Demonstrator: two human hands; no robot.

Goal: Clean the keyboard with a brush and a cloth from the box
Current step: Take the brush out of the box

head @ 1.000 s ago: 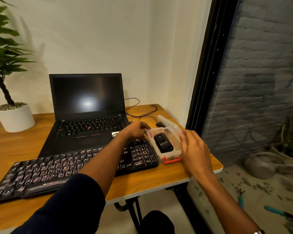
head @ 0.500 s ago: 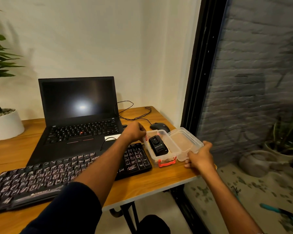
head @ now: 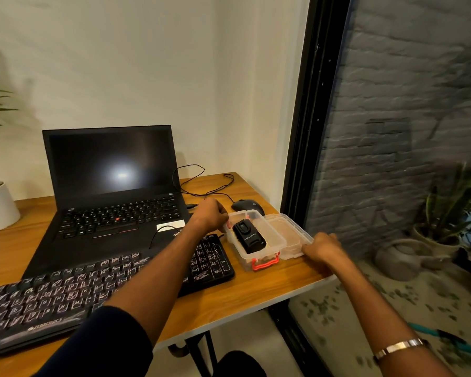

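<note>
Trouble could start at the right edge of the desk (head: 229, 303). That is where the box (head: 256, 240) sits, near the front right corner, and its lid (head: 288, 232) lies open flat beside it, even closer to the edge.

My left hand (head: 211, 217) is curled on the far left rim of the box and holds it down. My right hand (head: 321, 247) is curled on the near corner of the lid. I cannot tell how tight that hold is, because the fingers are tucked under.

If the right hand pulls or pushes the lid too hard, the box could slide off the edge and fall. The box looks light, so a small tug may be enough. If the left hand lets go first, nothing keeps the box still.

A black thing (head: 249, 237) lies inside the box. It may be the brush, but I cannot tell. I see no cloth; it may be under the black thing. Digging for it with one hand could tip the box.

The keyboard (head: 65, 297) lies along the front edge, to the left of the box, and my left arm crosses over it. That arm could press keys or shove it. The mouse (head: 246, 205) sits just behind the box and could get bumped too.
</note>
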